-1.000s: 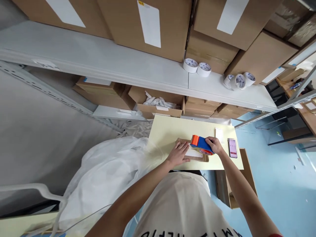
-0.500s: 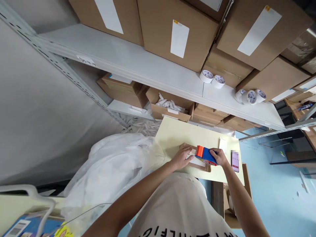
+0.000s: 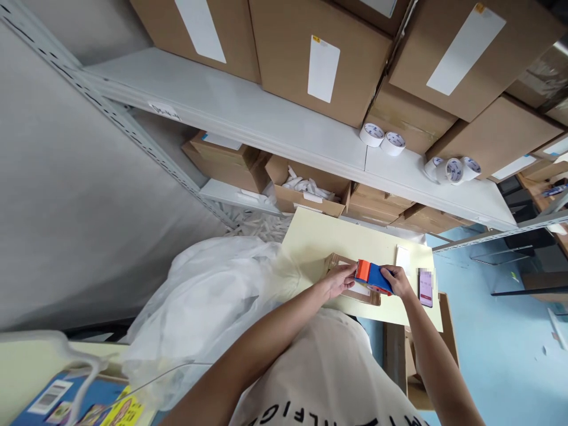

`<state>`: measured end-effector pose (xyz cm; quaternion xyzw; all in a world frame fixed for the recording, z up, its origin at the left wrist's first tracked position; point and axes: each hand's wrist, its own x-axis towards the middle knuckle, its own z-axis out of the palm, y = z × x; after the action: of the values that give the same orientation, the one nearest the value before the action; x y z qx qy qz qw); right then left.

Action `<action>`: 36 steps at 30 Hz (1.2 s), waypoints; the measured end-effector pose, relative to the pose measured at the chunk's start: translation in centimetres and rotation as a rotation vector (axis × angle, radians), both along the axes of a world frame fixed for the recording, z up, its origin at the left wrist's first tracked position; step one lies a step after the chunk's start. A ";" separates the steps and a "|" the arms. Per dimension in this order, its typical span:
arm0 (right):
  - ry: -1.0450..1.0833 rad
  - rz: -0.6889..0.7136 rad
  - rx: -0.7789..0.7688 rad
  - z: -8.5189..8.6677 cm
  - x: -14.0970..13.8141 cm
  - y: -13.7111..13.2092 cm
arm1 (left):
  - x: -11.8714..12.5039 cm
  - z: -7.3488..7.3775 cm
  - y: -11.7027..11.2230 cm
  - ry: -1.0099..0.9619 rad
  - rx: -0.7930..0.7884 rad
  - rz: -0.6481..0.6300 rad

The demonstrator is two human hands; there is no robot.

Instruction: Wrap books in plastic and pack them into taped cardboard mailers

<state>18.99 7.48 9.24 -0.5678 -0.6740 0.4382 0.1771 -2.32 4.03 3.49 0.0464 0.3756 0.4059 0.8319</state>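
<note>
A blue tape dispenser (image 3: 378, 278) with an orange front end is gripped by my right hand (image 3: 398, 280) at its right end. It hangs over a small cardboard box (image 3: 373, 299) with a white label, which lies on a pale yellow table (image 3: 306, 239). My left hand (image 3: 341, 280) is closed, its fingertips pinched together at the dispenser's orange end. What they pinch is too small to make out. Part of the box is hidden behind my left hand and the dispenser.
A phone (image 3: 425, 289) and a white pad (image 3: 402, 259) lie on the table's right side. White tape rolls (image 3: 371, 135) and large cartons (image 3: 319, 59) stand on the shelf (image 3: 284, 127) behind. A white plastic bag (image 3: 190, 296) bulges at the left. An open carton (image 3: 394, 355) stands below.
My left hand has moved slightly right, up against the dispenser's orange end; its fingers have drawn together. The dispenser stays in my right hand. The whole view has shifted a little.
</note>
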 end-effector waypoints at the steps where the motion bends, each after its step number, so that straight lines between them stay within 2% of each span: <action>1: -0.002 0.002 0.005 0.0 -0.1 -0.1 | 0.1 -0.2 -0.1 -0.023 -0.015 0.006; 5: 0.017 -0.002 0.012 0.1 -0.1 -0.2 | 0.4 -0.3 -0.2 -0.044 -0.015 0.015; 9: 0.039 -0.010 0.012 0.1 0.1 -0.3 | -0.1 0.3 -0.3 -0.067 0.006 0.006; 13: 0.051 -0.028 0.028 -0.2 0.5 -0.4 | -1.7 1.2 -0.2 -0.089 0.055 -0.111; 15: 0.042 -0.024 0.045 -0.4 0.5 -0.5 | -2.0 1.5 -0.1 0.071 0.105 -0.160; 18: 0.013 -0.009 0.066 -0.3 0.1 -0.6 | -1.4 1.6 0.0 0.376 0.177 -0.137; 21: -0.053 0.022 0.094 0.4 -0.5 -0.6 | -0.6 1.3 0.1 0.498 0.211 -0.099; 24: -0.172 0.090 0.171 1.4 -0.4 -0.6 | -1.9 0.6 -0.1 0.592 0.239 -0.069; 29: -0.417 0.107 0.235 2.4 1.7 -0.6 | -7.8 -1.6 -0.7 0.788 0.259 0.002; 31: -0.486 0.128 0.230 2.2 2.2 -0.7 | -9.1 -2.9 -0.9 0.863 0.275 -0.001; 33: -0.527 0.148 0.237 1.8 2.4 -0.7 | -9.1 -4.2 -0.8 0.939 0.298 -0.008; 36: -0.553 0.148 0.272 1.3 2.3 -0.9 | -7.5 -5.9 -0.8 1.049 0.339 -0.015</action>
<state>21.28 6.62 10.54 -0.5859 -0.7885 0.1850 0.0288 -9.83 3.27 -2.41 0.3782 0.6689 0.3773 0.5169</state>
